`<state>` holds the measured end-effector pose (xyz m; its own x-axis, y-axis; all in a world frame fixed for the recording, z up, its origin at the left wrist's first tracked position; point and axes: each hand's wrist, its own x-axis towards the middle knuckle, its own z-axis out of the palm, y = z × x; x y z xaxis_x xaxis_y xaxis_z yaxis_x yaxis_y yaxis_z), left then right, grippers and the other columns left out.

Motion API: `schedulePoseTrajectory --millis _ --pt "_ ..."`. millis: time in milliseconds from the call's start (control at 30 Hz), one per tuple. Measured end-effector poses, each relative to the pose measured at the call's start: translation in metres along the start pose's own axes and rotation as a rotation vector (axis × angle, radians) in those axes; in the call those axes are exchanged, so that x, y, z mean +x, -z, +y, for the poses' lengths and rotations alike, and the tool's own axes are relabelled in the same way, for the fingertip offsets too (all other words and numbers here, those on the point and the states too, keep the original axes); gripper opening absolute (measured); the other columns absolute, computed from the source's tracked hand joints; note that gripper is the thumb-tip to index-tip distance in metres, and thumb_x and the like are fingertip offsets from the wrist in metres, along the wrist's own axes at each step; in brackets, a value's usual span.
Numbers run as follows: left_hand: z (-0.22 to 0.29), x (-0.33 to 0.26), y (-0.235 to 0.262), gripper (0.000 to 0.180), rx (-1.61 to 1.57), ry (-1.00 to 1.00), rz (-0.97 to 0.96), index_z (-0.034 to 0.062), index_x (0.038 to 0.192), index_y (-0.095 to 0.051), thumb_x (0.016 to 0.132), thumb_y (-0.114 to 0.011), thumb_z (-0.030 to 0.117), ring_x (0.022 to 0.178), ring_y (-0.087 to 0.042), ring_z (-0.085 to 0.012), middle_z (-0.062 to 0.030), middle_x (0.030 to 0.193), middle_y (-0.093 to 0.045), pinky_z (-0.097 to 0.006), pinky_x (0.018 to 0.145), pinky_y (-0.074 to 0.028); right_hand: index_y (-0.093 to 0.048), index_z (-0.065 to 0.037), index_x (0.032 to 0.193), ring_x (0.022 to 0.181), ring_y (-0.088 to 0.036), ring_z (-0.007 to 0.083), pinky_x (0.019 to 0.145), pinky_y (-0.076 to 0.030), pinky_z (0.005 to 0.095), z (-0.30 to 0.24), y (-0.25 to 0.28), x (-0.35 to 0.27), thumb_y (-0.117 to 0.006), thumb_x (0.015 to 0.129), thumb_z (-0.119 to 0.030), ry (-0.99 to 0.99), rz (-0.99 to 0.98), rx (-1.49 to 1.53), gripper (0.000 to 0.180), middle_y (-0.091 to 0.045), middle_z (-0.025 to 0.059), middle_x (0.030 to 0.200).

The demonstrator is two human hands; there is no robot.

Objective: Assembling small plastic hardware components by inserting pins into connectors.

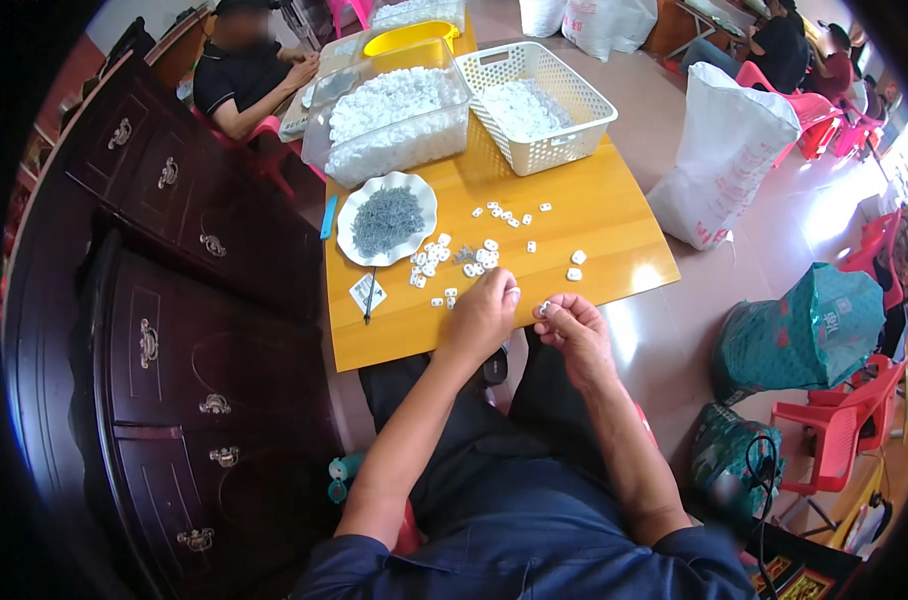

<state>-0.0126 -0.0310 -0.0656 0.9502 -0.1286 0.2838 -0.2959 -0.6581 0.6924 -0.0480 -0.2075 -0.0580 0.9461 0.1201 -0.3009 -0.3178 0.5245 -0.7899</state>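
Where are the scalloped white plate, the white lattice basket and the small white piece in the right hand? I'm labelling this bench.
scalloped white plate [420, 190]: head view, bare right rim.
white lattice basket [559, 150]: head view, front wall.
small white piece [544, 308]: head view, its middle, at the right hand [574, 335] fingertips.

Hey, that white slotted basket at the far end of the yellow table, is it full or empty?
Partly filled. The white basket holds a shallow layer of small white pieces across its bottom, well below the rim; its slotted walls show bare above them.
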Motion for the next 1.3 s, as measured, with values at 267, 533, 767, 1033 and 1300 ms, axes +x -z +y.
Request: schedulePoseTrajectory --millis 267,533,767,1033,1300 --pt "-0.006 -0.047 0.028 0.02 -0.705 0.301 -0.061 0.001 0.115 -0.064 0.095 -0.062 -0.002 0.065 -0.058 -0.0036 -0.0005 0.084 -0.066 -0.021 0.058 -0.048 -0.065 -0.004 0.104 0.079 -0.068 0.0108 0.071 -0.053 0.0225 0.014 -0.01 -0.001 -0.067 0.096 -0.012 -0.065 -0.007 -0.072 0.011 -0.073 0.0066 0.095" --pt "-0.018 -0.062 0.029 0.023 -0.788 0.25 -0.048 -0.0021 0.113 -0.065 0.09 -0.065 -0.007 0.072 -0.063 -0.0035 -0.0025 0.093 -0.068 -0.021 0.066 -0.053 -0.064 -0.003 0.104 0.079 -0.068 0.0116 0.071 -0.052 0.0224 0.026 -0.017 -0.005 -0.068 0.096 -0.011 -0.073 -0.052 -0.142 0.011 -0.073 0.007 0.094" --pt "-0.022 -0.067 0.031 0.017 -0.836 0.266 -0.01 0.0002 0.108 -0.065 0.091 -0.066 -0.003 0.07 -0.06 -0.0016 -0.0001 0.089 -0.066 -0.019 0.062 -0.05 -0.065 -0.004 0.105 0.08 -0.068 0.0125 0.073 -0.052 0.024 0.029 -0.017 -0.005 -0.068 0.096 -0.011 -0.074 -0.052 -0.148 0.011 -0.074 0.0075 0.095" --pt "-0.027 -0.069 0.03 0.012 -0.842 0.304 0.023 0.0025 0.107 -0.064 0.095 -0.065 0.001 0.065 -0.053 0.0006 0.005 0.082 -0.061 -0.017 0.056 -0.043 -0.065 -0.003 0.104 0.08 -0.067 0.0122 0.073 -0.052 0.0248 0.026 -0.015 -0.007 -0.067 0.096 -0.011 -0.069 -0.036 -0.137 0.011 -0.073 0.0071 0.095" --pt "-0.022 -0.066 0.033 0.011 -0.776 0.253 0.033 0.0025 0.104 -0.065 0.097 -0.069 0.01 0.065 -0.055 -0.0013 0.0038 0.078 -0.061 -0.019 0.058 -0.046 -0.065 -0.004 0.104 0.08 -0.067 0.0121 0.072 -0.052 0.0241 0.024 -0.012 -0.008 -0.067 0.096 -0.011 -0.061 -0.045 -0.125 0.011 -0.073 0.0072 0.095"
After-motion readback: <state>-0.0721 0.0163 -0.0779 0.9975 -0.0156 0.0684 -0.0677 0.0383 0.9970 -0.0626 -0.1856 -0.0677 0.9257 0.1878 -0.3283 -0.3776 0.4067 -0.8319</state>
